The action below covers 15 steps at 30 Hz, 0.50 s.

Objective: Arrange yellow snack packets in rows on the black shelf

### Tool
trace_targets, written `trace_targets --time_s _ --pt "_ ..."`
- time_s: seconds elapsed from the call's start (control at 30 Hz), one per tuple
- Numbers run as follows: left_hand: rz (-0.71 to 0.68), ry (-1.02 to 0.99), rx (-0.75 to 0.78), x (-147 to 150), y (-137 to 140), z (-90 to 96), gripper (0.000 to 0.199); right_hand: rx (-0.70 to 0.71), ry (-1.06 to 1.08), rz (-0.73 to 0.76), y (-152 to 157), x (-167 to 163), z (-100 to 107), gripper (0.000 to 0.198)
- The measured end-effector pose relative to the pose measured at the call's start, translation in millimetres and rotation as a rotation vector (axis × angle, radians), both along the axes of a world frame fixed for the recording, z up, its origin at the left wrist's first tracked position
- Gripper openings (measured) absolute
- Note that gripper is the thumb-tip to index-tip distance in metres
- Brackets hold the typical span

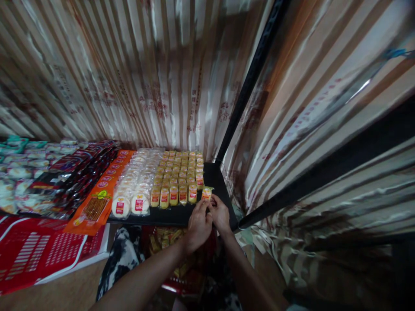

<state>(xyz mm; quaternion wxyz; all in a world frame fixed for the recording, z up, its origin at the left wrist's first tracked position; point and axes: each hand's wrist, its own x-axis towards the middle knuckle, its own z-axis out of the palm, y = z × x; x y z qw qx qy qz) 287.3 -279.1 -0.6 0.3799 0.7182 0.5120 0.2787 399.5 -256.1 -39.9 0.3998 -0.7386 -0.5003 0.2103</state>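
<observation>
Both hands meet at one small wrapped yellow snack cake (206, 193) with a red and orange label, at the front right of a black shelf (212, 172). My left hand (199, 224) has its fingers closed on the lower left of the pack. From the right, my right hand (219, 214) pinches its lower right side. To the left of the hands stand rows of matching yellow snack cakes (173, 194), labels facing me. Beside those are rows of round white packaged crackers (139, 204) with red labels. The fingers hide the pack's lower edge.
Orange flat packets (100, 194), dark red-and-black packets (84, 168) and clear-wrapped goods (19, 172) fill the shelf's left. Below, an open bag of yellow packs (165, 237) sits near my knees, with a red crate (48, 250) to the left. Black posts (256, 73) and striped sheeting (168, 86) border the shelf.
</observation>
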Motion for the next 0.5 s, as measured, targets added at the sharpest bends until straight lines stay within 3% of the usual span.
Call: trace_targets --time_s 0.2,0.5 --pt "0.054 -0.03 -0.025 9 17 -6.1 0.051 0.014 -0.092 0.021 30 2 1 0.038" --pt "0.071 -0.041 -0.035 8 23 -10.0 0.048 0.07 0.01 0.045 42 -2 -10 0.044"
